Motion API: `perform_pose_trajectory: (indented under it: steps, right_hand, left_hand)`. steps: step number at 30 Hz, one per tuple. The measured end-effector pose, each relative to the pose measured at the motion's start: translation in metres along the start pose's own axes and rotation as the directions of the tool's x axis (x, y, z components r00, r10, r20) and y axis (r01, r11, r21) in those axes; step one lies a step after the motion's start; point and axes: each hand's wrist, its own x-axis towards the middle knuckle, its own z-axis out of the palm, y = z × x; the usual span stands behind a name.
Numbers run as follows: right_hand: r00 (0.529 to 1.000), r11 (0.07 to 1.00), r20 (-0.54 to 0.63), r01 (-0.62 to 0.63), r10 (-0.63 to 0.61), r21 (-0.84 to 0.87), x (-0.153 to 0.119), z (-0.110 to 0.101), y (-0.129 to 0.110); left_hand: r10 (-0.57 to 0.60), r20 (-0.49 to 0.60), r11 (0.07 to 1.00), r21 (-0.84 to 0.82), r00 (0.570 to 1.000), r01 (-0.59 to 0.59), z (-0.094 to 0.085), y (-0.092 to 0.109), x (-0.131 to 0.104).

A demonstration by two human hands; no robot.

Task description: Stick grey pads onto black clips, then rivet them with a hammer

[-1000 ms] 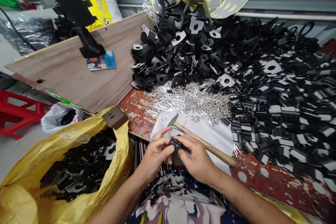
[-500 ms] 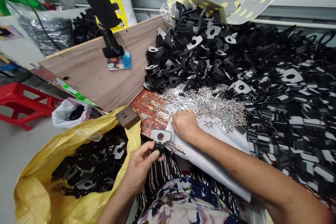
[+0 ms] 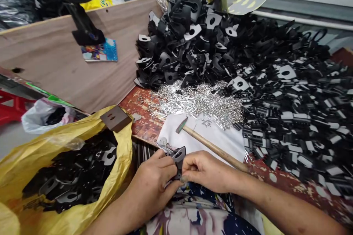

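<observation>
My left hand [image 3: 158, 174] is closed round a small black plastic clip part [image 3: 179, 157] above my lap. From the right, my right hand [image 3: 202, 170] pinches at the same part; anything small between its fingertips is too hidden to make out. Just beyond, a hammer [image 3: 212, 148] with a wooden handle lies on a white cloth [image 3: 220, 141] at the table edge. Behind the cloth is a heap of thin silver pins [image 3: 198, 101], with a few loose ones on the cloth.
Black parts [image 3: 176, 47] are piled at the back, and more [image 3: 303, 117] spread to the right. A yellow sack [image 3: 125, 154] of black pieces stands at left, a brown block [image 3: 116, 118] on its rim. Behind it rises a wooden board [image 3: 110, 77] with a phone holder [image 3: 85, 29].
My right hand has come back from the pins to the part in my left hand, which has turned it edge-on. The hammer now shows on the cloth. The view has shifted.
</observation>
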Motion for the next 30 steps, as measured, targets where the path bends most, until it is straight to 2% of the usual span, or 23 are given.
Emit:
perform_pose_trajectory:
  steps: [3, 4, 6, 8, 10, 12, 15, 17, 19, 21, 23, 25, 27, 30]
  right_hand:
    - [0.984, 0.967, -0.123, 0.095, -0.127, -0.235, -0.003, -0.024, 0.005]
    - [0.961, 0.933, -0.197, 0.116, -0.192, -0.341, 0.000, -0.036, 0.008]
    - [0.886, 0.811, -0.309, 0.117, -0.347, -0.574, 0.012, -0.060, 0.014]
    - [0.857, 0.645, -0.242, 0.129, -0.455, -0.754, 0.027, -0.078, 0.020]
    - [0.868, 0.477, -0.076, 0.194, -0.490, -0.857, 0.043, -0.084, 0.025]
    - [0.867, 0.327, 0.042, 0.232, -0.497, -0.916, 0.055, -0.083, 0.029]
    - [0.860, 0.190, 0.091, 0.212, -0.502, -0.959, 0.062, -0.083, 0.033]
    - [0.867, 0.199, 0.056, 0.176, -0.496, -0.964, 0.057, -0.088, 0.034]
    - [0.859, 0.290, -0.038, 0.130, -0.510, -0.948, 0.045, -0.095, 0.031]
    - [0.813, 0.471, -0.182, 0.124, -0.552, -0.873, 0.028, -0.096, 0.025]
    - [0.752, 0.674, -0.337, 0.188, -0.567, -0.714, 0.009, -0.087, 0.016]
    - [0.706, 0.790, -0.438, 0.286, -0.556, -0.542, -0.007, -0.071, 0.008]
    - [0.661, 0.802, -0.470, 0.382, -0.585, -0.460, -0.015, -0.052, 0.002]
    - [0.578, 0.752, -0.484, 0.455, -0.657, -0.477, -0.014, -0.031, 0.001]
  left_hand:
    - [-0.022, 0.001, 1.000, 0.017, 1.000, 0.022, 0.003, 0.002, 0.005]
    - [-0.057, -0.025, 0.998, 0.003, 0.998, 0.057, 0.003, 0.001, 0.007]
    - [-0.159, -0.087, 0.985, -0.078, 0.984, 0.152, 0.003, -0.003, 0.010]
    - [-0.283, -0.113, 0.940, -0.228, 0.952, 0.252, 0.003, -0.008, 0.014]
    - [-0.385, -0.083, 0.853, -0.411, 0.919, 0.321, 0.005, -0.011, 0.017]
    - [-0.441, -0.039, 0.740, -0.582, 0.897, 0.339, 0.008, -0.013, 0.020]
    - [-0.491, 0.001, 0.576, -0.750, 0.871, 0.325, 0.013, -0.014, 0.025]
    - [-0.527, 0.008, 0.490, -0.814, 0.850, 0.311, 0.016, -0.014, 0.028]
    - [-0.555, 0.005, 0.425, -0.858, 0.832, 0.289, 0.017, -0.016, 0.031]
    - [-0.567, 0.000, 0.386, -0.883, 0.824, 0.266, 0.018, -0.019, 0.034]
    - [-0.560, 0.003, 0.363, -0.898, 0.828, 0.249, 0.019, -0.022, 0.037]
    - [-0.531, 0.015, 0.340, -0.912, 0.847, 0.230, 0.021, -0.023, 0.041]
    - [-0.484, 0.029, 0.307, -0.930, 0.875, 0.200, 0.024, -0.022, 0.045]
    - [-0.446, 0.025, 0.241, -0.959, 0.895, 0.147, 0.030, -0.018, 0.052]
